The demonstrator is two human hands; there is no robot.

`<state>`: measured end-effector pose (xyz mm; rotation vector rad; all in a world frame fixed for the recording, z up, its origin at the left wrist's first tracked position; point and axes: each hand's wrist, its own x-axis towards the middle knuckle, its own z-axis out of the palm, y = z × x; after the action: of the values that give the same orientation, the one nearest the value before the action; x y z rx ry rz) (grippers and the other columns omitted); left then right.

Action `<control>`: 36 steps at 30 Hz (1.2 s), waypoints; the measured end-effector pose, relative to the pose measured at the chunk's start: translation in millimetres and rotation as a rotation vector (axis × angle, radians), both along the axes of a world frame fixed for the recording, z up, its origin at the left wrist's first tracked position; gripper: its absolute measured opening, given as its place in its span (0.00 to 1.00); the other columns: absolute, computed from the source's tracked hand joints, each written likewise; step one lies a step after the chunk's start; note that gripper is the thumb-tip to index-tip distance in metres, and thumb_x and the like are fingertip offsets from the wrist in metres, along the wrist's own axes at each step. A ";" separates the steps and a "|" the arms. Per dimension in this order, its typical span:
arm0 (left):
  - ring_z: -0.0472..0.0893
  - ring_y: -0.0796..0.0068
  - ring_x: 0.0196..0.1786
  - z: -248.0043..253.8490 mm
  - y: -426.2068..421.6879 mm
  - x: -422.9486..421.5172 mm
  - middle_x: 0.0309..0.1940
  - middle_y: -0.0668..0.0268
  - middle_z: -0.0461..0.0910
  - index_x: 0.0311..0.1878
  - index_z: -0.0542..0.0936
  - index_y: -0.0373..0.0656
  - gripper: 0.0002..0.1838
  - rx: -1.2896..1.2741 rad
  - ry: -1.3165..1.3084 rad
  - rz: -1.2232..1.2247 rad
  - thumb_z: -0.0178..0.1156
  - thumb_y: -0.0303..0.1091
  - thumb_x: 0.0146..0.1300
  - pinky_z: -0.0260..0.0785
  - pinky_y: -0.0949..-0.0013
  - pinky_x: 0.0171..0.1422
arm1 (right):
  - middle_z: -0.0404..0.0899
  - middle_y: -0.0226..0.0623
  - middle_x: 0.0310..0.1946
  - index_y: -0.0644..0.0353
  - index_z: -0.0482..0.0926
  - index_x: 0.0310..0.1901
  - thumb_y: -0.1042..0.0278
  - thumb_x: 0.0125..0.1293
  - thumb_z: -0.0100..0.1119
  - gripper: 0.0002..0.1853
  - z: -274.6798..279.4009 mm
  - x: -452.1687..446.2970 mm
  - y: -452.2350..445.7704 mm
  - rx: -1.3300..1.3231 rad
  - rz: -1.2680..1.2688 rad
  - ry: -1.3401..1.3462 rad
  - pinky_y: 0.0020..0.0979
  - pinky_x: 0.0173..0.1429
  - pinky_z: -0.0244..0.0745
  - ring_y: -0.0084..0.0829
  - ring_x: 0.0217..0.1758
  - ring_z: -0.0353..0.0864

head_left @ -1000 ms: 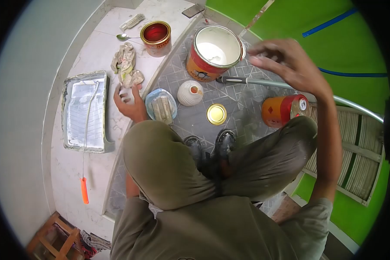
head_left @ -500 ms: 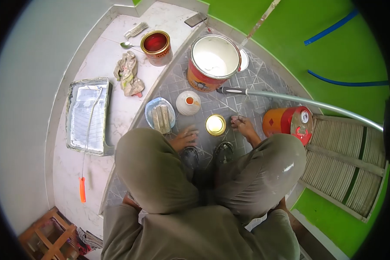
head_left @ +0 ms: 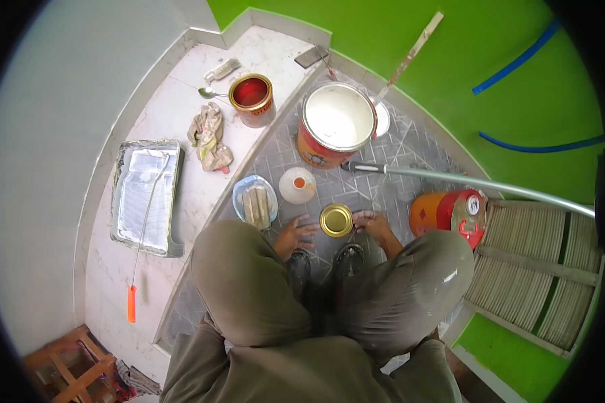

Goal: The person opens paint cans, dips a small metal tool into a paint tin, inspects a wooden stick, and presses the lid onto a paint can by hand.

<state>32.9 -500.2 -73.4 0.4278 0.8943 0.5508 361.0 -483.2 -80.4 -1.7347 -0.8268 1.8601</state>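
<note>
Fingers of the left hand point(head_left: 293, 239) are spread apart above the floor and hold nothing visible. Those of the right hand point(head_left: 375, 226) are loosely bent and slightly apart, their tips at the right edge of a round, gold-coloured metal lid point(head_left: 336, 220). Whether they touch its rim, I cannot tell. The lid lies on the grey patterned floor point(head_left: 396, 161) between the two hands, just beside the left fingertips.

Beyond the left hand sit a pale blue oval dish point(head_left: 239, 195) bearing greyish blocks point(head_left: 256, 207), and a round, ribbed white container point(head_left: 297, 185) with an orange opening. Farther out, a large red-and-orange can point(head_left: 324, 156) of white paint shows a dark emblem; its lettering is unclear. An orange-and-red metal can point(head_left: 437, 213) to the right carries a darker diamond mark. On the white marbled ledge point(head_left: 175, 205), a smaller gold-rimmed can point(head_left: 253, 115) with red contents bears partial lettering, apparently "OTUN".
</note>
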 end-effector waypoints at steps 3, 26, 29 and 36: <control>0.80 0.59 0.66 7.8 -1.8 -2.5 0.70 0.51 0.76 0.82 0.56 0.42 0.38 -0.030 0.017 0.006 0.61 0.33 0.73 0.80 0.52 0.64 | 0.88 0.27 0.38 0.60 0.89 0.48 0.64 0.74 0.69 0.09 3.4 1.9 -0.2 0.032 0.053 0.037 0.26 0.47 0.80 0.20 0.39 0.84; 0.86 0.77 0.45 141.2 -24.1 -126.7 0.50 0.58 0.87 0.62 0.82 0.34 0.21 0.586 0.391 0.732 0.72 0.26 0.67 0.80 0.72 0.53 | 0.85 0.52 0.39 0.65 0.82 0.38 0.61 0.69 0.58 0.13 234.5 -271.9 310.6 1.766 1.066 -0.969 0.46 0.50 0.82 0.48 0.48 0.84; 0.86 0.77 0.46 142.2 -41.6 -130.1 0.49 0.58 0.87 0.62 0.82 0.33 0.22 0.581 0.511 0.754 0.72 0.24 0.66 0.80 0.71 0.53 | 0.86 0.51 0.42 0.66 0.83 0.41 0.61 0.70 0.56 0.14 220.7 -278.2 304.9 1.670 1.116 -1.003 0.44 0.52 0.83 0.48 0.51 0.84; 0.86 0.73 0.46 147.2 -9.8 -131.1 0.48 0.57 0.88 0.60 0.81 0.31 0.18 0.691 0.586 0.764 0.60 0.20 0.68 0.79 0.70 0.53 | 0.86 0.49 0.42 0.63 0.84 0.41 0.63 0.73 0.54 0.13 191.0 -274.6 298.4 1.731 1.102 -1.006 0.44 0.52 0.84 0.47 0.51 0.85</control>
<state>-98.2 -510.0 73.8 0.9064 1.4324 1.5073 86.5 -184.8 110.6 -0.7084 -2.8178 -0.2273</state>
